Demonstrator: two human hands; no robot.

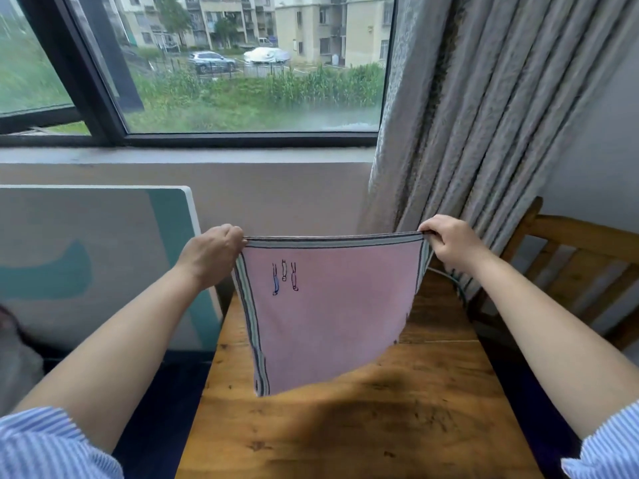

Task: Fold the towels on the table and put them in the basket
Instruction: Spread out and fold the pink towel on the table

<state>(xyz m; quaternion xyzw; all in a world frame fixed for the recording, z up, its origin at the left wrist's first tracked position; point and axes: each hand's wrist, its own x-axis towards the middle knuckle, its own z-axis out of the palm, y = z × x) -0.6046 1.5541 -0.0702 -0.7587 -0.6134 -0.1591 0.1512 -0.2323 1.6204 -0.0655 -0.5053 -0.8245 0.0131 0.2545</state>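
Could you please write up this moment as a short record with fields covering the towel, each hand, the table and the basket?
towel: pink towel with striped border and a small embroidered motif, held up by its top edge, hanging unfolded above the table
left hand: left hand pinches the top left corner
right hand: right hand pinches the top right corner
table: wooden table, no other towels visible on it
basket: not in view
surroundings: window ahead, grey curtain and wooden chair to the right
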